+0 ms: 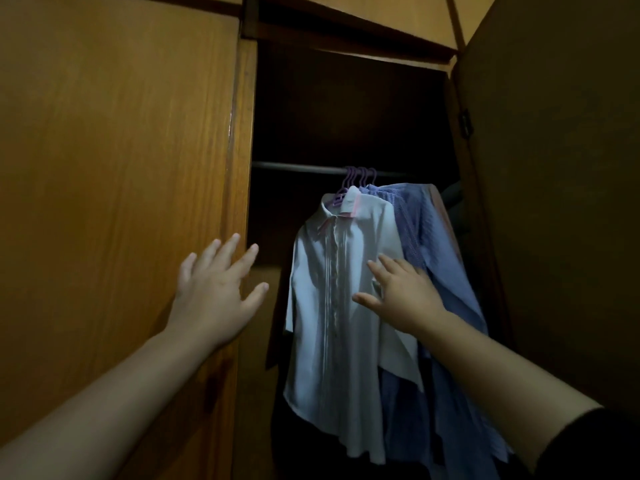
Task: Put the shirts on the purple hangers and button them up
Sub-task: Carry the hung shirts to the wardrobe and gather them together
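A white shirt (332, 306) hangs buttoned on a purple hanger (341, 195) from the wardrobe rail (294, 167). Behind it, to the right, hang blue shirts (440, 258) on more purple hangers (363, 174). My right hand (401, 292) is spread with straight fingers and lies against the white shirt's right side, where it meets the blue ones. My left hand (214, 289) is open with spread fingers in front of the closed wooden door's edge; whether it touches the wood is unclear.
The closed left wardrobe door (114, 202) fills the left side. The right door (561, 202) stands open, dark, with a latch (465, 122). The wardrobe's inside left of the shirts is dark. A shelf board (353, 26) runs above the rail.
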